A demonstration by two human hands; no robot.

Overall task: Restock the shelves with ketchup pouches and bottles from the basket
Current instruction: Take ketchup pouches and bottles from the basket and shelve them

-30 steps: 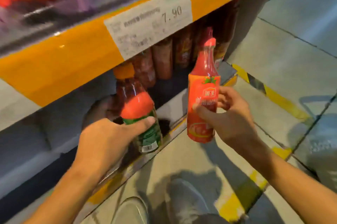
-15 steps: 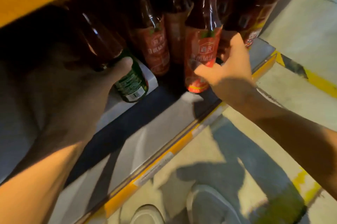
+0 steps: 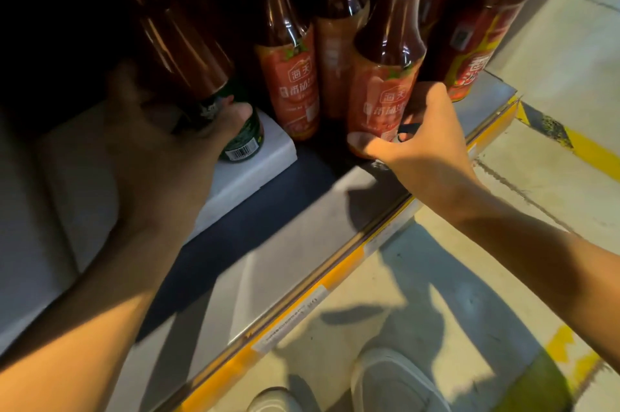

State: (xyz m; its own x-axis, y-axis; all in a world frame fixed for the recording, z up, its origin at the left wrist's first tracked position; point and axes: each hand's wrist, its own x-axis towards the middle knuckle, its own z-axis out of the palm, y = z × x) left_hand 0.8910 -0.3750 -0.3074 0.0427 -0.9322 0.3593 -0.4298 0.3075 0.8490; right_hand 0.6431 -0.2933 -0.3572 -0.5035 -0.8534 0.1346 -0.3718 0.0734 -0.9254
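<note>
While both arms reach under the upper shelf, each hand grasps one bottle on the bottom shelf (image 3: 302, 227). The left hand (image 3: 157, 149) wraps its fingers and thumb round the green-labelled bottle (image 3: 214, 102), which leans to the left with its orange cap up near the upper shelf edge; its base, barcode facing out, sits on a white block (image 3: 261, 166) at the far left of the shelf. The right hand (image 3: 426, 139) pinches the red-labelled ketchup bottle (image 3: 382, 89) low on its label, thumb in front and fingers round the right side; the bottle's base appears to rest on the shelf, though shadow hides the contact.

Just left of that bottle stands a second ketchup bottle (image 3: 292, 86) with the same red label, and a third bottle (image 3: 335, 42) stands behind, between the two. To the right a bottle with a yellow-edged label (image 3: 473, 69) crowds the fingers of the right hand. Five bottles show plainly; more stand in the dark behind, too dim to count.

A yellow price rail (image 3: 335, 277) runs along the near shelf edge. Two grey shoes (image 3: 396, 381) stand on the concrete floor (image 3: 553, 76) below, near yellow floor markings.
</note>
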